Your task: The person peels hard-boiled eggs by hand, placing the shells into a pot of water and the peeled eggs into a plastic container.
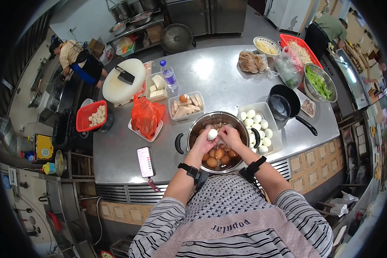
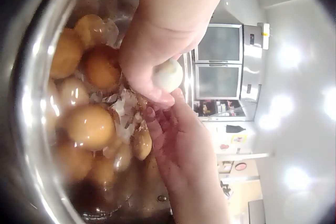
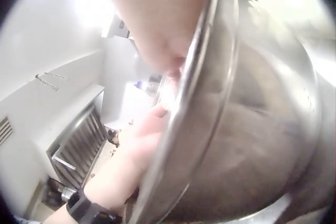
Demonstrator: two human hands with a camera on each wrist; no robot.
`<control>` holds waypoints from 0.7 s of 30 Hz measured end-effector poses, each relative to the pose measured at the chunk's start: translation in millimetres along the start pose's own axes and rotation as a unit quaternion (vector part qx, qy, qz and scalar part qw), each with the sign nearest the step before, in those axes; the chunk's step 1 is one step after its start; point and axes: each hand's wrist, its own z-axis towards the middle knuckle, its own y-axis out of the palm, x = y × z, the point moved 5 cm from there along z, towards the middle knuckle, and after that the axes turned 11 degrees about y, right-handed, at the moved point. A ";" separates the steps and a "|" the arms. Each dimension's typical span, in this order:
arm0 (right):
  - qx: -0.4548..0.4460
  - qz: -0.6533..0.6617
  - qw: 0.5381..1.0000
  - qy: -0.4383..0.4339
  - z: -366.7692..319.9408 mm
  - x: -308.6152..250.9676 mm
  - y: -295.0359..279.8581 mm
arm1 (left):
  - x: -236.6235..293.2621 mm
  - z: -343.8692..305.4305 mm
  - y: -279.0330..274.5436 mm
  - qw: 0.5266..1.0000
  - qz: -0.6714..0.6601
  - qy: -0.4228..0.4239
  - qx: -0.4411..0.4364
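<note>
Over a steel pot [image 1: 193, 124], my left hand [image 1: 202, 142] grips a peeled white egg [image 1: 212, 134] between thumb and fingers. Close beside it, my right hand [image 1: 231, 136] has its bent fingers right at the egg; the left wrist view shows that palm [image 2: 181, 142] bare. Whether those fingertips pinch a bit of shell, I cannot tell. Brown eggs [image 2: 90, 127] lie in water in the pot, with broken shell pieces [image 2: 125, 109] among them. Blurred behind the pot wall [image 3: 247, 129], both hands are partly hidden in the right wrist view.
A plastic tub [image 1: 274, 144] of peeled eggs stands right of the pot, with a black saucepan [image 1: 284, 102] beyond. Left are a phone [image 1: 145, 162], a red bag [image 1: 147, 116] and a container of pale strips [image 1: 187, 109]. A bottle [image 1: 169, 77] stands farther back.
</note>
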 end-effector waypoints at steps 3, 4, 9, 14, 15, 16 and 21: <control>0.113 -0.270 0.949 -0.117 -8.7 -1.3 4.4 | 10.9 -6.5 8.7 0.895 0.385 0.224 0.002; 0.090 -0.288 0.946 -0.119 -11.8 -0.8 9.2 | 13.3 -12.7 16.1 0.808 0.527 0.261 -0.030; 0.018 -0.289 0.950 -0.120 -16.4 -2.0 15.2 | 10.1 -24.5 30.3 0.551 0.794 0.242 -0.090; 0.044 -0.285 0.949 -0.128 -16.8 -8.7 7.4 | 65.0 -59.8 63.9 0.521 0.800 0.297 -0.026; 0.031 -0.303 0.945 -0.120 -19.5 -13.4 6.5 | 71.2 -57.3 61.9 0.547 0.787 0.280 -0.047; 0.019 -0.321 0.940 -0.111 -20.4 -16.8 5.1 | 82.3 -57.3 63.1 0.587 0.757 0.280 -0.057; 0.059 -0.360 0.923 -0.123 -24.1 -15.5 -1.8 | 153.1 -37.1 62.0 0.645 0.680 0.345 -0.058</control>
